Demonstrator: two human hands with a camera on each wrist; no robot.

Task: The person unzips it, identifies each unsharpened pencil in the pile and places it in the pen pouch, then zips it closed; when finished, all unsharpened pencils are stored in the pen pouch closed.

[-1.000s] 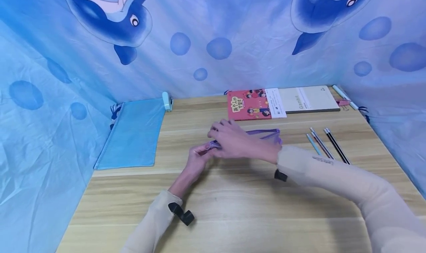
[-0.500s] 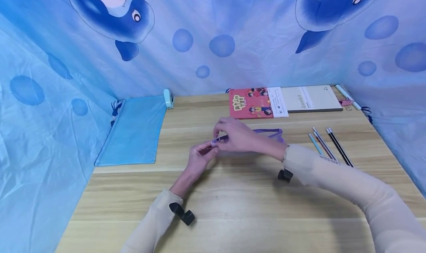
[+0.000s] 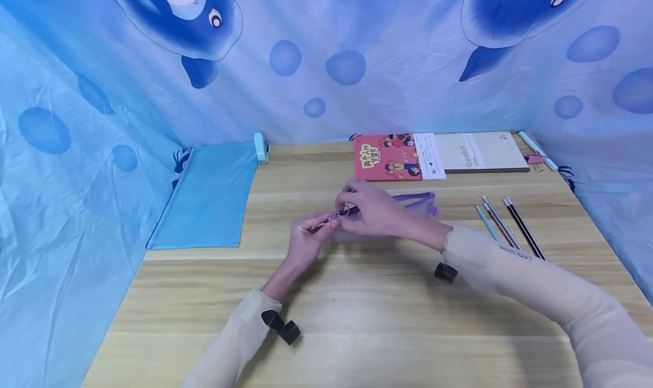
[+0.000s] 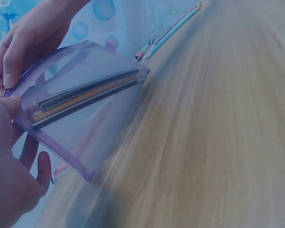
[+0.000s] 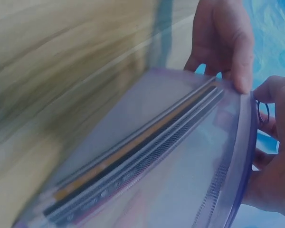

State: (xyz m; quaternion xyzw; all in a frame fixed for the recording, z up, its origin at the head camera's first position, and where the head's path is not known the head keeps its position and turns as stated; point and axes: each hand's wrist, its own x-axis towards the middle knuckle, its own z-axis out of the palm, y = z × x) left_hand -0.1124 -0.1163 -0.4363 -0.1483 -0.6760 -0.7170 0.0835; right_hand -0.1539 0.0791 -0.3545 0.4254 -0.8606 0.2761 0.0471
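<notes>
**Handling entry: one translucent purple zip pouch, held at mid-bench**

Lying across the middle of the bench point(image 3: 357, 308), a soft purple pouch point(image 3: 408, 206) of see-through plastic is gripped at its left end by both hands. The left hand point(image 3: 305, 241) pinches that end between thumb and fingertips; the right hand point(image 3: 374, 212) curls over the zipper edge, its fingers closed on the small ring pull point(image 3: 343, 211).

- Handling, judged: light, limp, smooth-skinned; it bends under its own contents and would likely slip in a flat palm. The stitched zipper band looks the firmest place to hold, with the corner pinched to brace against a tug on the pull. Not fragile.
- Contents: the wrist views show slim pencils inside point(image 4: 85, 97), seemingly three, lying together lengthwise; the exact count is hard to tell.

Other items, counted:
- Loose pencils point(image 3: 502, 220): three, side by side, to the right of the pouch.
- Books: two at the far edge, a red picture book point(image 3: 390, 158) and a pale notebook point(image 3: 482, 151) touching it on the right.
- Blue mesh pouch point(image 3: 206, 198): one, flat at the far left.
- Pen point(image 3: 535, 148): one, light-coloured, far right corner.
- Small teal object point(image 3: 261, 147): one, beside the mesh pouch; kind unclear.
</notes>
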